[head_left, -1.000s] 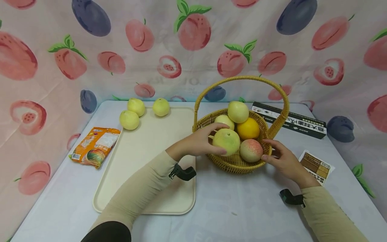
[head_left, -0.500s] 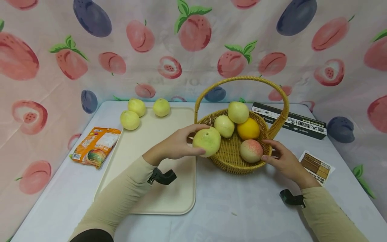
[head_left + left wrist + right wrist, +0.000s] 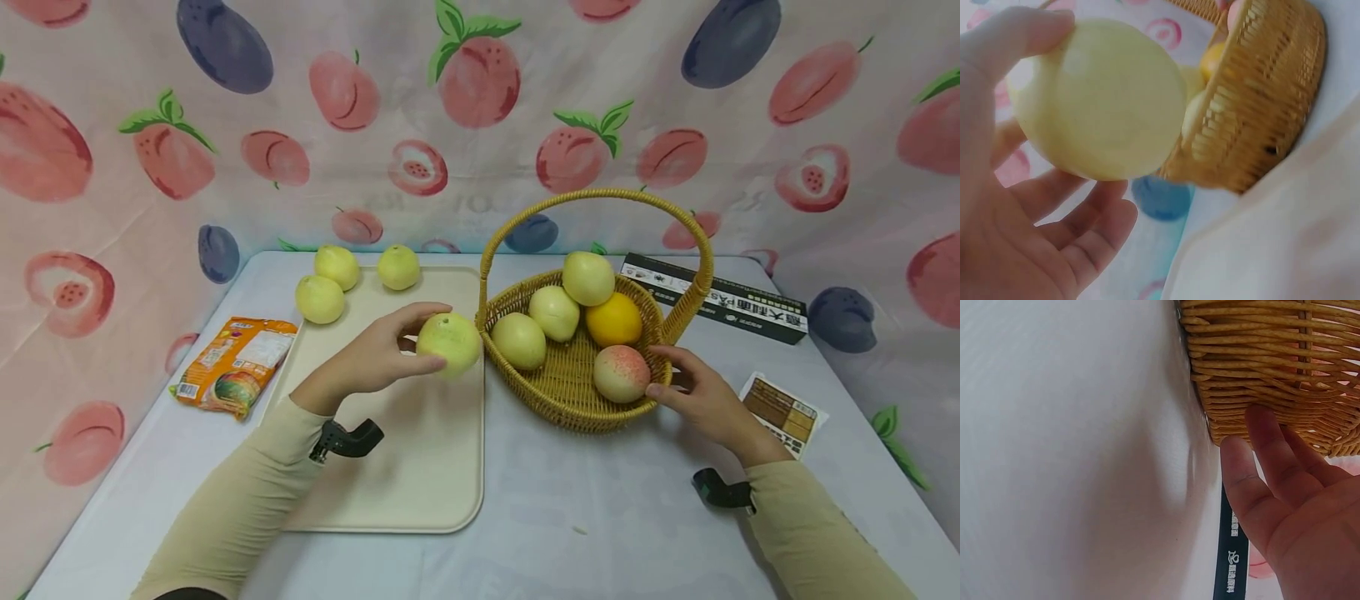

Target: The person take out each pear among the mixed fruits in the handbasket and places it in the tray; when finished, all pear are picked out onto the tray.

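Note:
My left hand (image 3: 378, 350) holds a pale yellow-green round fruit (image 3: 450, 343) between thumb and fingers, over the right part of the cream tray (image 3: 405, 467). In the left wrist view the fruit (image 3: 1100, 100) fills the grasp, thumb on one side and fingers on the other. To the right stands a woven basket (image 3: 551, 400) with a tall arched handle. Inside lie three pale green fruits, one of them near the left rim (image 3: 519, 342), an orange (image 3: 613, 320) and a peach (image 3: 622, 373). My right hand (image 3: 705, 400) grips the basket's right rim, its fingers (image 3: 1272, 447) against the outer weave.
Two yellow-green fruits (image 3: 320, 299) sit at the tray's back left corner, another (image 3: 398, 267) at its back edge. An orange snack packet (image 3: 236, 367) lies left of the tray. Behind and right of the basket are a dark long box (image 3: 742, 312) and a brown-white packet (image 3: 783, 412).
My left hand has carried the fruit leftward out of the basket to above the tray, uncovering another pale fruit inside. My right hand has stayed at the rim.

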`<state>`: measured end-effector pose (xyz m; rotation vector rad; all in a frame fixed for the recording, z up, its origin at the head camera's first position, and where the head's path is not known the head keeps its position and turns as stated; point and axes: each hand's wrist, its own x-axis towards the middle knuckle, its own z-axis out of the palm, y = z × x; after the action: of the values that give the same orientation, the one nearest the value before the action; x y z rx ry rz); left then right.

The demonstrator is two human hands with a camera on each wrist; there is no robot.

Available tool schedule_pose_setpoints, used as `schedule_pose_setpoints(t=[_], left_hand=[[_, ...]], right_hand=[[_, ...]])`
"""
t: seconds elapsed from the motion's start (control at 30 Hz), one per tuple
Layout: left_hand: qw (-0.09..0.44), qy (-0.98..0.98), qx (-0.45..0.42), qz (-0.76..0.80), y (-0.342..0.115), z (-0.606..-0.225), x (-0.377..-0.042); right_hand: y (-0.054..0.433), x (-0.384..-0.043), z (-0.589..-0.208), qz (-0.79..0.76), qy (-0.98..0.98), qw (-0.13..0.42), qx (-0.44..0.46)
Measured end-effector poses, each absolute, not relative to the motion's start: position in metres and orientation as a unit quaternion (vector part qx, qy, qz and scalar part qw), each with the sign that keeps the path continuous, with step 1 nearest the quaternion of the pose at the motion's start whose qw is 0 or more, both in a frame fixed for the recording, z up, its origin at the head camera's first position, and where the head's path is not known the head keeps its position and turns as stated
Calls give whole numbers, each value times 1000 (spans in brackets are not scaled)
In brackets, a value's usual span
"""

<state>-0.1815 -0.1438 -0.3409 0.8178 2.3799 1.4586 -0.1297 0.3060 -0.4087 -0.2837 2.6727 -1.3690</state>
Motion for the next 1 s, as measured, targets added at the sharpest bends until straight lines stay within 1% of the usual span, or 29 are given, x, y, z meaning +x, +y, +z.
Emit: schedule_pose_setpoints(t=[0.47, 0.63, 1.0], left_hand=[[86, 848, 171, 495, -182, -358, -206], [69, 856, 141, 492, -189, -367, -216], [54, 867, 86, 488, -194, -390, -234]], right_hand=[[306, -129, -408, -455, 883, 67, -94], [306, -129, -407, -453, 884, 67, -90], [305, -127, -406, -448, 887, 68, -83]])
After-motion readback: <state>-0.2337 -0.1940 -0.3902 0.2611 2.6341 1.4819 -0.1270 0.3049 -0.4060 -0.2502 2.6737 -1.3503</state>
